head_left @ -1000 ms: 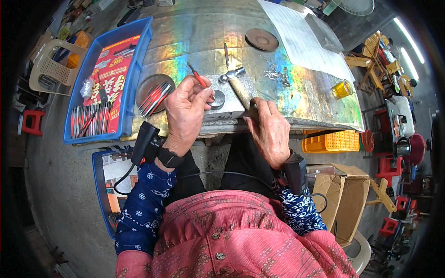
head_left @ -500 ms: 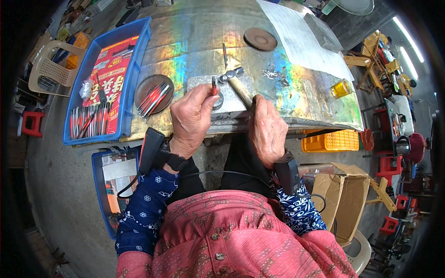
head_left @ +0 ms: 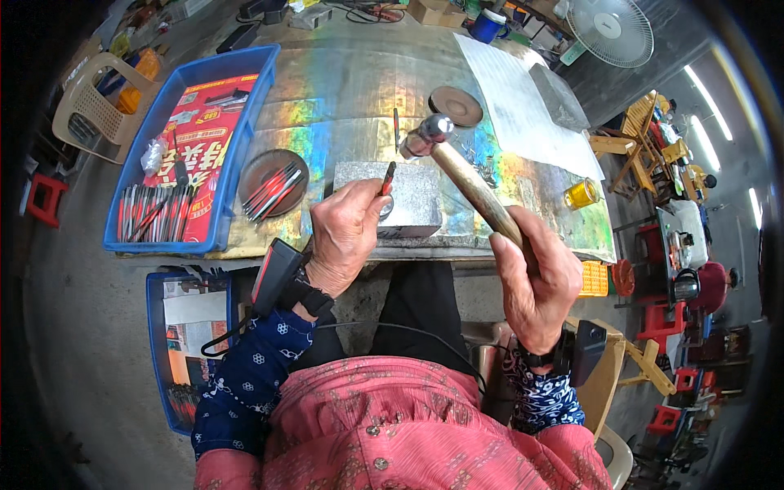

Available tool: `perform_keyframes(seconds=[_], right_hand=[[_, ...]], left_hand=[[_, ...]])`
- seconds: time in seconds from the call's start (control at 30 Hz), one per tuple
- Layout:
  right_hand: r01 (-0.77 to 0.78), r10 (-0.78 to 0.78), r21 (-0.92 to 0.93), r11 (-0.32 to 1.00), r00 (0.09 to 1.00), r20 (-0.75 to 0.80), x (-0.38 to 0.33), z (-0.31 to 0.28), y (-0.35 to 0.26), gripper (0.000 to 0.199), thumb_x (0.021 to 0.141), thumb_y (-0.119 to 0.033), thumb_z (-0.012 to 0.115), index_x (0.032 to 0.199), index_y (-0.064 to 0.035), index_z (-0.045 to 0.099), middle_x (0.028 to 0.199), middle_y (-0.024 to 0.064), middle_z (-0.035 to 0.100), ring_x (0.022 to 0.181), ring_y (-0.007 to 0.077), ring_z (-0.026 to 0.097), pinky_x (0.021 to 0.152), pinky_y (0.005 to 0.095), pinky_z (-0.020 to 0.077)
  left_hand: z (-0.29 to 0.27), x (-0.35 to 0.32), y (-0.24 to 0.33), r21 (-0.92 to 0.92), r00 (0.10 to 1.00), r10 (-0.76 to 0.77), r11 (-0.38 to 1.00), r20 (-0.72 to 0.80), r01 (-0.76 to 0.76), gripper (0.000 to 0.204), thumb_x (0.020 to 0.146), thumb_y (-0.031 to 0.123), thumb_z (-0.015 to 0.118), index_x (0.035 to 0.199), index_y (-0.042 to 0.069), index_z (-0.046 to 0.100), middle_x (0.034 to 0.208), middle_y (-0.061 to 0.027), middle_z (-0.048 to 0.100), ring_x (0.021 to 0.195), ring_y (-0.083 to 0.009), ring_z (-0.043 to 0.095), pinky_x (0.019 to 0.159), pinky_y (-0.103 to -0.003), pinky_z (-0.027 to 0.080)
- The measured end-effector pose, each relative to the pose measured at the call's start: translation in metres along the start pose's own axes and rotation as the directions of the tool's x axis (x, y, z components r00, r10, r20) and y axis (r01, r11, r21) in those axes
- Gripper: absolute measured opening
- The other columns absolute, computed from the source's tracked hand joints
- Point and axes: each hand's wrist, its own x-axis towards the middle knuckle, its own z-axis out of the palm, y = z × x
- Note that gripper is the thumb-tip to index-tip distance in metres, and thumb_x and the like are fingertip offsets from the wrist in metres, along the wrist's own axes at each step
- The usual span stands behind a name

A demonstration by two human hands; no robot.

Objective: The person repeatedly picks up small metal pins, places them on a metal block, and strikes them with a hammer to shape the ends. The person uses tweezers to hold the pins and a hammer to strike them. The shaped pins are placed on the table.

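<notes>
My right hand (head_left: 539, 282) is wrapped round the wooden handle of a ball-peen hammer (head_left: 475, 186). Its metal head hangs raised over the far right part of a grey metal block (head_left: 420, 184). At the block's left side, my left hand (head_left: 346, 233) pinches a slim red-and-black piece (head_left: 389, 178), its dark tip pointing up and away; its lower end is hidden by the fingers. A small dark round part beside those fingers is only partly visible. Beyond the block lies another slim dark piece (head_left: 397, 126). Small metal bits (head_left: 487, 170) show partly behind the hammer handle.
A round brown dish (head_left: 263, 163) of red, black and silver slim pieces stands left. Beyond it is a blue tray (head_left: 265, 90) with many more. An empty-looking brown disc (head_left: 456, 106), white sheet (head_left: 506, 98) and yellow jar (head_left: 581, 194) sit farther right. A fan (head_left: 611, 28) stands behind.
My right hand has lifted the hammer off the block and swung it up to the right. The left hand still pinches the slim piece and has shifted slightly.
</notes>
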Motion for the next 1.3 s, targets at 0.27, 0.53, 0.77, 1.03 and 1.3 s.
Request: perform_keyframes(seconds=[0.27, 0.53, 0.77, 1.03, 1.3], right_hand=[[0.047, -0.047, 0.031, 0.998, 0.999, 0.002, 0.006, -0.010, -0.015, 0.028, 0.084, -0.003, 0.067, 0.110, 0.0054, 0.062, 0.081, 0.0139, 0.065, 0.064, 0.0185, 0.062, 0.061, 0.0274, 0.0494], [-0.064, 0.060, 0.017, 0.998, 0.983, 0.172, 0.009, -0.006, -0.009, 0.026, 0.085, -0.004, 0.067, 0.110, 0.0039, 0.062, 0.078, 0.0184, 0.063, 0.064, 0.0267, 0.063, 0.061, 0.0307, 0.0497], [-0.121, 0.119, -0.001, 0.993, 0.976, 0.181, 0.016, -0.016, -0.016, 0.024, 0.085, -0.004, 0.067, 0.108, 0.0039, 0.064, 0.076, 0.0171, 0.063, 0.062, 0.0220, 0.062, 0.059, 0.0309, 0.0489], [-0.012, 0.005, 0.070, 0.997, 0.995, 0.096, 0.014, -0.014, -0.020, 0.026, 0.088, -0.004, 0.061, 0.113, 0.0046, 0.062, 0.081, 0.0157, 0.066, 0.069, 0.0161, 0.063, 0.065, 0.0280, 0.0499], [-0.131, 0.124, 0.074, 0.989, 0.987, 0.099, 0.006, -0.010, -0.012, 0.024, 0.088, -0.004, 0.066, 0.110, 0.0056, 0.063, 0.075, 0.0160, 0.065, 0.062, 0.0164, 0.062, 0.059, 0.0272, 0.0483]], left_hand=[[0.000, 0.000, 0.001, 0.036, 1.000, 0.008, 0.999, 0.006, -0.008, 0.013, 0.081, 0.000, 0.069, 0.094, -0.002, 0.067, 0.086, -0.0149, 0.069, 0.077, -0.0261, 0.069, 0.066, -0.031, 0.053], [-0.001, -0.001, 0.001, 0.016, 1.000, 0.016, 1.000, 0.003, -0.016, 0.013, 0.081, -0.001, 0.069, 0.094, -0.003, 0.067, 0.087, -0.0156, 0.069, 0.077, -0.0256, 0.070, 0.066, -0.031, 0.053], [-0.001, -0.001, 0.001, 0.013, 1.000, -0.005, 1.000, 0.007, 0.005, 0.014, 0.081, -0.002, 0.069, 0.095, -0.003, 0.067, 0.087, -0.0159, 0.069, 0.078, -0.0255, 0.070, 0.067, -0.031, 0.053], [-0.001, 0.000, 0.001, 0.012, 1.000, -0.003, 1.000, -0.006, 0.004, 0.013, 0.082, 0.000, 0.069, 0.094, -0.003, 0.068, 0.087, -0.0164, 0.069, 0.078, -0.0266, 0.070, 0.066, -0.031, 0.053], [0.000, -0.001, -0.002, 0.014, 1.000, -0.002, 1.000, 0.005, 0.002, 0.013, 0.081, -0.001, 0.069, 0.094, -0.003, 0.068, 0.087, -0.0158, 0.070, 0.078, -0.0252, 0.070, 0.067, -0.031, 0.053]])
